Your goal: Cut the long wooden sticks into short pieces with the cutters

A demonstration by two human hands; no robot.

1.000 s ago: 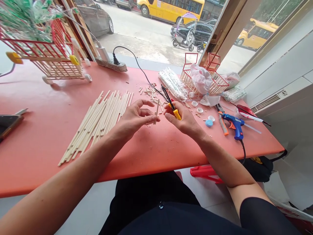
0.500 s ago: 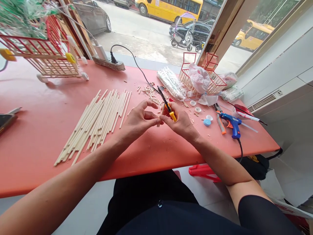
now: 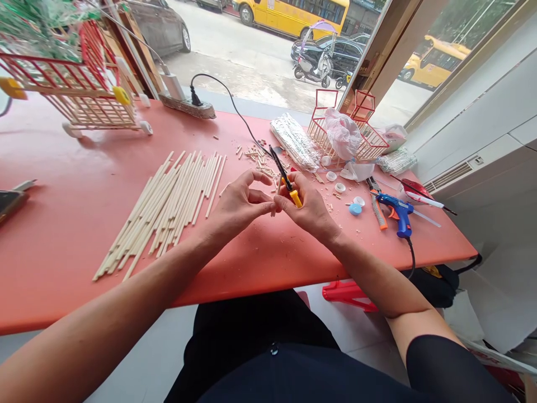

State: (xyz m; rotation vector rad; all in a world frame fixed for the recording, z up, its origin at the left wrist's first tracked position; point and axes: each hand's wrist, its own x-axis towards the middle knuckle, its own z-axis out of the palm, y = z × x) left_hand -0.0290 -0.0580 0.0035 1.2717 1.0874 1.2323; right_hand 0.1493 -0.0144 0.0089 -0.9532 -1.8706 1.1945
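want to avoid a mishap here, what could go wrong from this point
The left hand and right hand meet at a short stick, close to the yellow-handled tool, so a fingertip could get nipped. The blue glue gun has its cord hanging over the table edge; a snag might drag it off. The pile of long sticks lies loose beside the left forearm, which could scatter some.

The short-sleeved navy top (image 3: 293, 376) bears one shiny button (image 3: 274, 348).
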